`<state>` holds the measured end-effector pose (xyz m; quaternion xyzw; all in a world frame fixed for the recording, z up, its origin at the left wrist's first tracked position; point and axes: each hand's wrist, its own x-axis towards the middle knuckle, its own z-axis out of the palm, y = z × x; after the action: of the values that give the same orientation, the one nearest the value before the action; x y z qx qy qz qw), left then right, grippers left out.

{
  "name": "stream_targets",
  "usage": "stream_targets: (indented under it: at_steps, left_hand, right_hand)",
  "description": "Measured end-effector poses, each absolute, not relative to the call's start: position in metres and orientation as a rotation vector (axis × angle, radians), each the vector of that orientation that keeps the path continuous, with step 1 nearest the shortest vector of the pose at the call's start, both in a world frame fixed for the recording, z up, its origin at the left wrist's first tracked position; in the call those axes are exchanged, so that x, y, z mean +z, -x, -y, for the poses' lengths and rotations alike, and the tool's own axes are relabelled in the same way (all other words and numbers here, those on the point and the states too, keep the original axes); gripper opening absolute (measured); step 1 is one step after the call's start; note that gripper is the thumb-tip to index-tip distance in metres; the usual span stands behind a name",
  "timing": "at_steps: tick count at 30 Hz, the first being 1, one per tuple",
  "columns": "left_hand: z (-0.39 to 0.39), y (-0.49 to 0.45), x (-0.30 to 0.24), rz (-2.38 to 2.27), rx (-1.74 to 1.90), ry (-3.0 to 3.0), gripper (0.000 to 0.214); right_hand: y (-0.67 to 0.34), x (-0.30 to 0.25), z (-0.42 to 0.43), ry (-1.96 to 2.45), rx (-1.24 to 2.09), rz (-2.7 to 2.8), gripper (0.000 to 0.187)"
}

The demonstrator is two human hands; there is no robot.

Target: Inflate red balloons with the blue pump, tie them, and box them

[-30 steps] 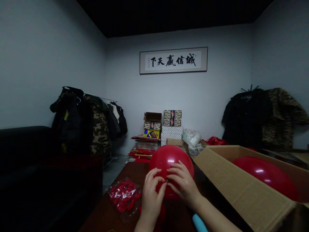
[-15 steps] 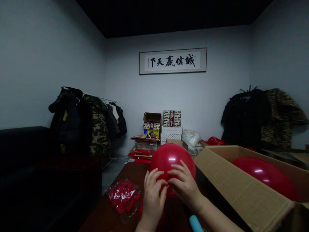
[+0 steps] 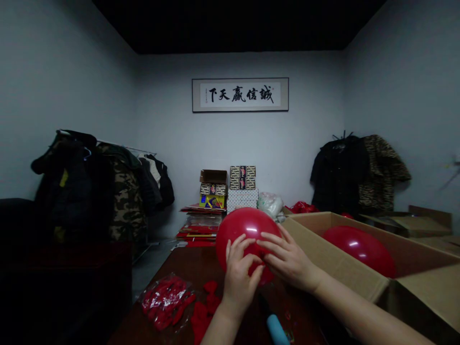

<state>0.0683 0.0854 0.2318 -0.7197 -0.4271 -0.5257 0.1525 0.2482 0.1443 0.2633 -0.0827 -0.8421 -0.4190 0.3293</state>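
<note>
A blown-up red balloon (image 3: 247, 223) is in front of me above the dark table (image 3: 190, 261), its neck end turned toward me. My left hand (image 3: 240, 273) pinches at the neck with thumb and forefinger, the other fingers resting on the balloon's side. My right hand (image 3: 287, 258) grips the same end from the right, fingers curled against the balloon. The neck itself is mostly hidden by my fingers. Below my hands lies a hand pump (image 3: 276, 329) with a light blue barrel. Several flat red balloons (image 3: 204, 306) lie left of my left wrist.
A clear bag of red balloons (image 3: 167, 302) lies on the table's left. At the right, an open cardboard box (image 3: 334, 254) holds another inflated red balloon (image 3: 359, 249). Stacked boxes (image 3: 242, 189) stand at the back wall; clothes (image 3: 122, 187) hang at the left.
My view has turned to the right, so the background sits further left. Both hands remain at the balloon's neck, and my right hand has shifted slightly. More of the pump and flat balloons shows.
</note>
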Motion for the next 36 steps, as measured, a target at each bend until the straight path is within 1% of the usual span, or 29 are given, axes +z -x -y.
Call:
stream_targets:
  at_steps: [4,7,12,14,22,28,36]
  left_hand:
    - [-0.095,-0.103,0.253,1.113,-1.501,2.1,0.013]
    - [-0.102,-0.132,0.267,1.034,-1.516,2.116,0.013]
    - [-0.115,-0.184,0.281,0.91,-1.507,2.174,0.012]
    - [-0.123,-0.205,0.284,0.845,-1.459,2.217,0.013]
    - [-0.159,-0.284,0.281,0.597,-1.26,2.334,0.015]
    - [-0.185,-0.33,0.257,0.582,-1.211,2.414,0.016]
    - [-0.21,-0.361,0.223,0.531,-1.05,2.501,0.019]
  right_hand:
    - [-0.287,0.284,-0.143,0.294,-1.213,2.214,0.013]
    - [-0.316,0.298,-0.143,0.39,-1.184,2.17,0.02]
    - [-0.369,0.313,-0.145,0.692,-1.054,2.036,0.064]
    - [-0.392,0.315,-0.146,0.805,-1.027,2.022,0.071]
    - [-0.476,0.294,-0.164,1.039,-0.934,1.944,0.077]
    - [-0.519,0.261,-0.177,1.193,-0.882,1.928,0.073]
    - [-0.563,0.228,-0.194,1.228,-0.872,1.948,0.075]
